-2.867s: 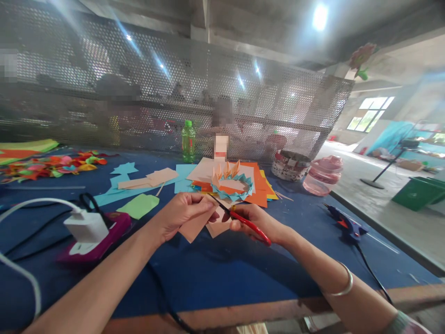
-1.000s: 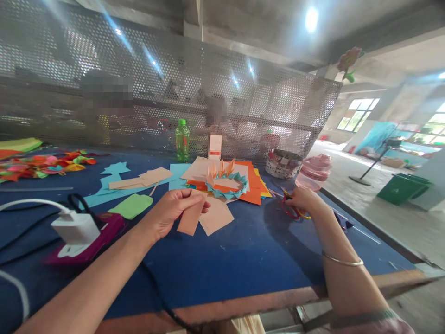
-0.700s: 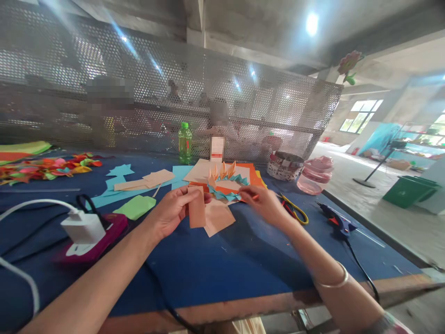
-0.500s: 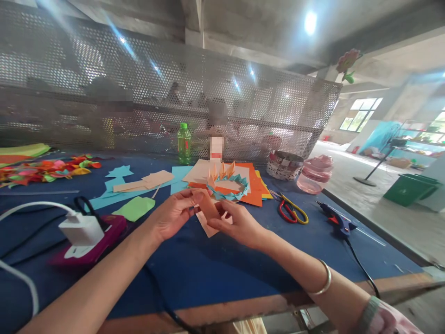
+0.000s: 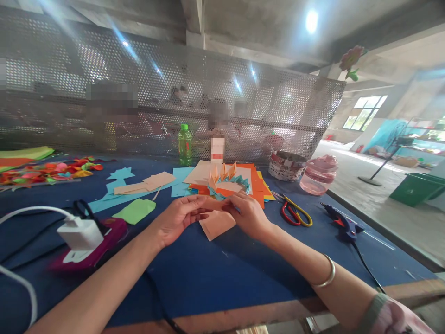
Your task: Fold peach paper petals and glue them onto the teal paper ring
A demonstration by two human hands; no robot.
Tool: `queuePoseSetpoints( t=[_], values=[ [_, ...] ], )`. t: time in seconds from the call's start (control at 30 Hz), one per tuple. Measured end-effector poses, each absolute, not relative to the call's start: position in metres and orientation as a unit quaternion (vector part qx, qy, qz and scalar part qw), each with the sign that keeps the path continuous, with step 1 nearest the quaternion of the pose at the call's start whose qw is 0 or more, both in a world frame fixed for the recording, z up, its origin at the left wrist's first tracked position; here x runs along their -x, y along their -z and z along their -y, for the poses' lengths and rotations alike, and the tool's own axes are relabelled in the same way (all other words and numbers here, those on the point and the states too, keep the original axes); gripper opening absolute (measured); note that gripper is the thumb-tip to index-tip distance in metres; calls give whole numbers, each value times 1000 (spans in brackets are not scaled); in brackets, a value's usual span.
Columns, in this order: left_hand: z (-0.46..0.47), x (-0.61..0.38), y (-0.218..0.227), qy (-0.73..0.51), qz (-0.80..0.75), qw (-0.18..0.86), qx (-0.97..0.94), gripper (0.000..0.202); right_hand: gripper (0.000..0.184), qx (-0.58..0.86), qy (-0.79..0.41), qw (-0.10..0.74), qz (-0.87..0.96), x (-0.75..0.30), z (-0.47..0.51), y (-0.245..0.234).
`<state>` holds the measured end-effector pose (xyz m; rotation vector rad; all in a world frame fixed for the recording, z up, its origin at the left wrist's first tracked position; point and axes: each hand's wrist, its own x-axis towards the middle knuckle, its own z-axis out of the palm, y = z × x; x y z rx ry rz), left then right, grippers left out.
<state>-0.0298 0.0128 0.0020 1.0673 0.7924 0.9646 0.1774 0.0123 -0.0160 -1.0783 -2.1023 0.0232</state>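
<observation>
1. Trailing over the near left of the blue worktable (image 5: 208, 273), the white charger cable (image 5: 34, 207) ran to a white plug (image 5: 80, 235) resting on a magenta case (image 5: 114, 228); a wide sweep of the left forearm could have snagged the cable and dragged both sideways.
2. The left hand (image 5: 181, 218) was closed to a narrow pinch on the peach paper strip (image 5: 212, 203), which was raised just above a loose peach paper sheet (image 5: 216, 225). Pulling unevenly could have torn or skewed the strip.
3. The right hand (image 5: 246, 214) pinched the strip's other end, just beside the folded paper ring (image 5: 229, 184) on the orange card (image 5: 257, 198). A careless nudge could have crushed the ring's upright points.
4. Red-and-yellow-handled scissors (image 5: 295, 214) lay open on the table, right of the card; a hurried reach could have met the blades.
5. At the right, a blue hot glue gun (image 5: 342, 229) lay on its side, its black cord (image 5: 368, 264) running toward the near edge; a snagged cord could have pulled it over. Whether it was hot could not be told.
</observation>
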Motion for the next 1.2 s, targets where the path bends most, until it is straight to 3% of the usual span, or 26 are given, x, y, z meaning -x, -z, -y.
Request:
queuePoseSetpoints(
  t=[0.67, 0.9, 1.2],
  values=[
    [-12, 30, 0, -372, -396, 673, -501, 27, 6, 407, 1, 379, 831, -188, 1, 20],
    [-10, 20, 3, -442, -409, 554, -575, 33, 12, 387, -9, 392, 834, -188, 3, 21],
    [-10, 20, 13, -417, -385, 511, -646, 35, 11, 388, 2, 404, 828, -189, 2, 21]
  ],
)
